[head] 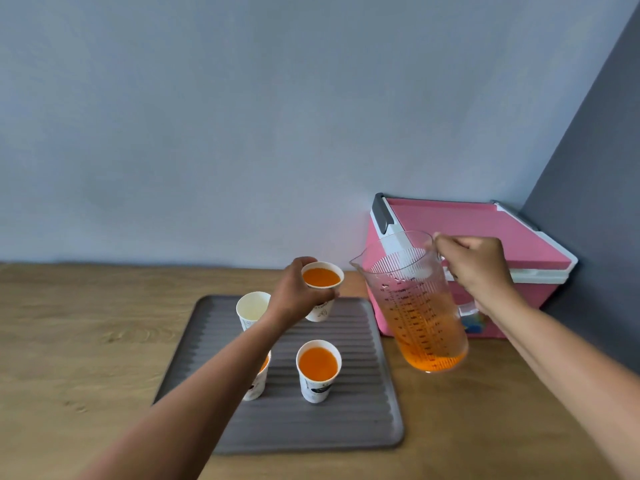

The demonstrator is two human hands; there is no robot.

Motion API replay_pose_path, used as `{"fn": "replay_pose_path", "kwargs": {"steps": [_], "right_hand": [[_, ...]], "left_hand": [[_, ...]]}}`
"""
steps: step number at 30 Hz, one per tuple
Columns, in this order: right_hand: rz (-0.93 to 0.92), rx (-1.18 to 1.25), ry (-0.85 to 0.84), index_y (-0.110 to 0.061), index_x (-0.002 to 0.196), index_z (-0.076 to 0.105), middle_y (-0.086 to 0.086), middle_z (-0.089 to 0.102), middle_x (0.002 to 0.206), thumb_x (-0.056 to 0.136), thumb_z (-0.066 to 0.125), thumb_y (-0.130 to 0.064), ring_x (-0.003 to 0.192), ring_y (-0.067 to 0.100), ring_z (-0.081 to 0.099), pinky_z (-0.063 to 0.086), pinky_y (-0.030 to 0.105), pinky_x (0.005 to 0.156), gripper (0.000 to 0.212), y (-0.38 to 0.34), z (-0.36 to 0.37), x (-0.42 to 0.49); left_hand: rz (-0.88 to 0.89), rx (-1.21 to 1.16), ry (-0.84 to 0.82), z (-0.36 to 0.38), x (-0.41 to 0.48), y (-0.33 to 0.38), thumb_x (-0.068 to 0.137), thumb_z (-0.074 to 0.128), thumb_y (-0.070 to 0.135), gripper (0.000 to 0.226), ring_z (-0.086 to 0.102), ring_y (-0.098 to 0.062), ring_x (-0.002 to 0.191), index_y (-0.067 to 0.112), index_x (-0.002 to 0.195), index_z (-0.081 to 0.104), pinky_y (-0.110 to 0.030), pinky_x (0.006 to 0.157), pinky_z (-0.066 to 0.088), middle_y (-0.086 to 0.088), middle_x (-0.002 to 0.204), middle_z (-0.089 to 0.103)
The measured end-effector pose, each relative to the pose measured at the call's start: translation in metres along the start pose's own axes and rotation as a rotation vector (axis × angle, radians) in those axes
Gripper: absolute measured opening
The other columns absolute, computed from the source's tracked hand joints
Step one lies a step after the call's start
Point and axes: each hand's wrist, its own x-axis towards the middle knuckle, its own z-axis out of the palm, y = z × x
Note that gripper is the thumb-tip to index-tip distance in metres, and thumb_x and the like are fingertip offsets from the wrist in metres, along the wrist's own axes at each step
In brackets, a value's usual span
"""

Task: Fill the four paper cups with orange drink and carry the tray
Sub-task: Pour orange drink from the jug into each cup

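The left hand [294,296] has its fingers wrapped round a filled cup [322,289] raised over the tray's [346,427] far side, the right grips the jug [415,303] handle, and the empty cup [252,310] stands just left of the left hand.

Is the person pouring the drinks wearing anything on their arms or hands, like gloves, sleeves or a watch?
Nothing that shows. Both forearms are bare along the whole length in view, with no sleeve edge in the picture. The left hand and the right hand have no gloves, and no watch, bracelet or ring can be seen on the sides facing the camera. The undersides of the wrists and the upper arms are out of view.
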Motion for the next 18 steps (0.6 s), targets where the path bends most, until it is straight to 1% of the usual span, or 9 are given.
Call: {"fn": "replay_pose_path", "kwargs": {"steps": [2, 3, 5, 7, 9, 12, 13, 15, 18], "right_hand": [[0.007, 0.006, 0.021, 0.001, 0.061, 0.067, -0.008, 0.028, 0.036, 0.091, 0.065, -0.025, 0.033, 0.006, 0.025, 0.028, 0.025, 0.053, 0.04, 0.005, 0.0, -0.003], [0.011, 0.009, 0.026, 0.0, 0.057, 0.065, -0.007, 0.026, 0.038, 0.091, 0.065, -0.025, 0.034, 0.006, 0.024, 0.027, 0.026, 0.053, 0.042, 0.008, 0.0, -0.004], [0.012, 0.003, 0.028, -0.011, 0.049, 0.059, -0.01, 0.024, 0.037, 0.09, 0.065, -0.024, 0.035, 0.006, 0.023, 0.023, 0.026, 0.051, 0.044, 0.012, -0.001, -0.006], [0.022, -0.012, 0.025, -0.015, 0.05, 0.062, -0.012, 0.025, 0.032, 0.09, 0.065, -0.022, 0.034, 0.006, 0.025, 0.023, 0.025, 0.05, 0.041, 0.016, -0.001, -0.009], [0.026, -0.015, 0.029, -0.011, 0.052, 0.063, -0.012, 0.028, 0.03, 0.091, 0.065, -0.021, 0.032, 0.005, 0.027, 0.024, 0.025, 0.049, 0.04, 0.021, -0.002, -0.011], [0.022, -0.014, 0.038, 0.005, 0.06, 0.066, -0.013, 0.032, 0.035, 0.091, 0.066, -0.022, 0.037, 0.004, 0.029, 0.026, 0.024, 0.049, 0.041, 0.029, -0.002, -0.011], [0.012, -0.009, 0.039, 0.008, 0.064, 0.067, -0.008, 0.036, 0.04, 0.091, 0.066, -0.023, 0.042, 0.007, 0.033, 0.027, 0.025, 0.052, 0.041, 0.031, -0.002, -0.011], [-0.015, -0.003, 0.038, 0.012, 0.069, 0.068, 0.005, 0.04, 0.051, 0.09, 0.066, -0.023, 0.052, 0.014, 0.038, 0.03, 0.027, 0.058, 0.041, 0.033, -0.001, -0.012], [-0.038, -0.017, 0.024, 0.014, 0.073, 0.067, 0.008, 0.041, 0.055, 0.09, 0.066, -0.022, 0.054, 0.015, 0.037, 0.03, 0.027, 0.059, 0.041, 0.034, -0.001, -0.014]], "left_hand": [[-0.027, 0.045, -0.02, 0.004, 0.006, -0.007, 0.069, 0.085, 0.038, 0.079, 0.055, -0.021, 0.113, 0.025, 0.133, 0.041, -0.034, 0.087, 0.05, -0.001, 0.129, 0.055], [-0.043, 0.07, -0.029, 0.007, 0.008, -0.011, 0.069, 0.084, 0.039, 0.079, 0.055, -0.022, 0.113, 0.025, 0.133, 0.041, -0.035, 0.088, 0.05, -0.001, 0.13, 0.054], [-0.065, 0.123, -0.043, 0.011, 0.012, -0.018, 0.068, 0.084, 0.042, 0.08, 0.055, -0.022, 0.113, 0.025, 0.133, 0.041, -0.038, 0.089, 0.051, -0.003, 0.131, 0.054], [-0.077, 0.17, -0.077, 0.016, 0.014, -0.022, 0.068, 0.084, 0.04, 0.08, 0.055, -0.023, 0.112, 0.022, 0.132, 0.041, -0.04, 0.09, 0.052, -0.004, 0.131, 0.053], [-0.096, 0.215, -0.114, 0.021, 0.015, -0.027, 0.069, 0.084, 0.033, 0.078, 0.054, -0.023, 0.111, 0.019, 0.132, 0.04, -0.037, 0.086, 0.051, -0.006, 0.13, 0.052], [-0.124, 0.274, -0.148, 0.025, 0.017, -0.034, 0.068, 0.085, 0.031, 0.079, 0.053, -0.02, 0.106, 0.016, 0.132, 0.04, -0.031, 0.08, 0.046, -0.007, 0.129, 0.053], [-0.131, 0.287, -0.156, 0.027, 0.018, -0.036, 0.068, 0.085, 0.031, 0.08, 0.053, -0.019, 0.104, 0.016, 0.132, 0.04, -0.03, 0.079, 0.045, -0.008, 0.129, 0.054], [-0.14, 0.307, -0.164, 0.029, 0.018, -0.039, 0.069, 0.085, 0.03, 0.08, 0.055, -0.021, 0.108, 0.014, 0.133, 0.04, -0.029, 0.079, 0.045, -0.009, 0.13, 0.054], [-0.157, 0.31, -0.169, 0.031, 0.017, -0.043, 0.068, 0.086, 0.031, 0.082, 0.057, -0.026, 0.113, 0.015, 0.134, 0.038, -0.031, 0.083, 0.05, -0.009, 0.132, 0.054]]}}
